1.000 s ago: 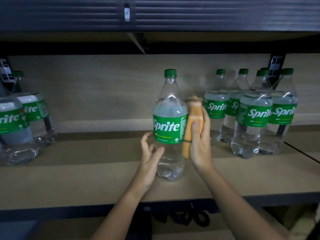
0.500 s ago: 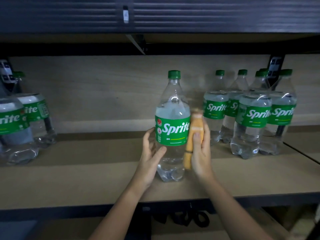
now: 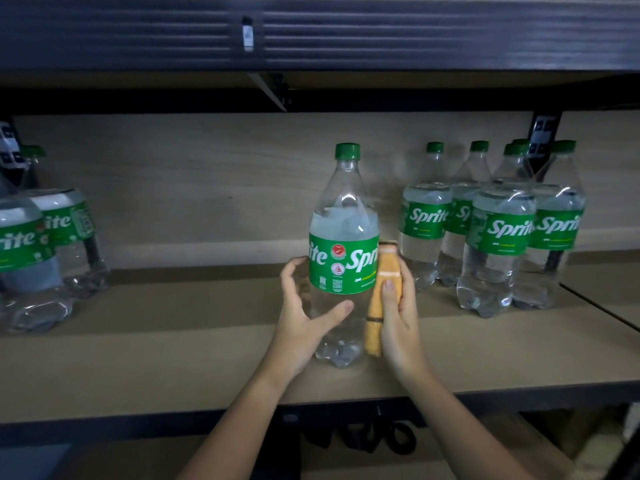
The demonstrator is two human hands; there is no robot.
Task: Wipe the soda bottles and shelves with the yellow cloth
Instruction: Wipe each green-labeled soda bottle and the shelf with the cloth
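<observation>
A clear Sprite bottle [image 3: 343, 233] with a green cap and green label stands upright on the wooden shelf [image 3: 173, 362], near its middle. My left hand [image 3: 304, 320] grips the bottle's lower left side, thumb across the front. My right hand [image 3: 398, 320] holds the folded yellow cloth [image 3: 379, 303] and presses it against the bottle's right side, from the label down to the base.
Several more Sprite bottles [image 3: 498, 244] stand in a group at the right of the shelf, and others [image 3: 38, 251] at the far left. A dark upper shelf [image 3: 311, 32] hangs overhead. The shelf's dark front edge [image 3: 104, 424] runs below my arms.
The bottle has turned, so its label now shows a different face. My right hand has slid the cloth down the bottle's right side. My left hand has closed more around the bottle.
</observation>
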